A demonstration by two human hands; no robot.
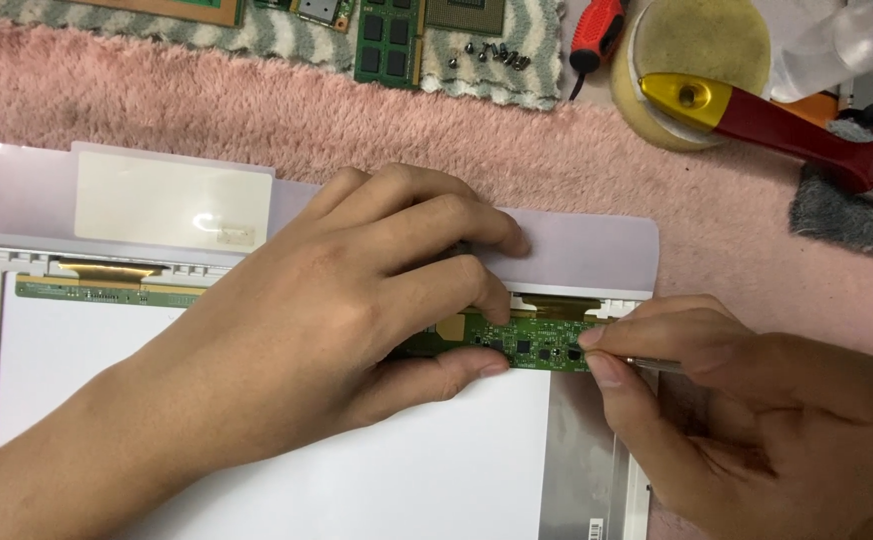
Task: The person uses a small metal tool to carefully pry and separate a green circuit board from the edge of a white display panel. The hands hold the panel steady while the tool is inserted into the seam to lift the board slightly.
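While pressing the green circuit strip (537,342): left hand (357,310) fingers apart, right hand (727,400) pinching a thin metal tool (657,366).

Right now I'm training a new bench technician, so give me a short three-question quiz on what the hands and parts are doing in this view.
1. True or false: the left hand rests on the narrow green circuit board strip at the top edge of the flat white display panel.
2. What does the right hand pinch? A) a thin metal tool B) a loose screw C) a sponge
3. What soft surface lies under the panel?

Key: 1. true; 2. A, the thin metal tool, tip at the board; 3. a fluffy pink cloth.
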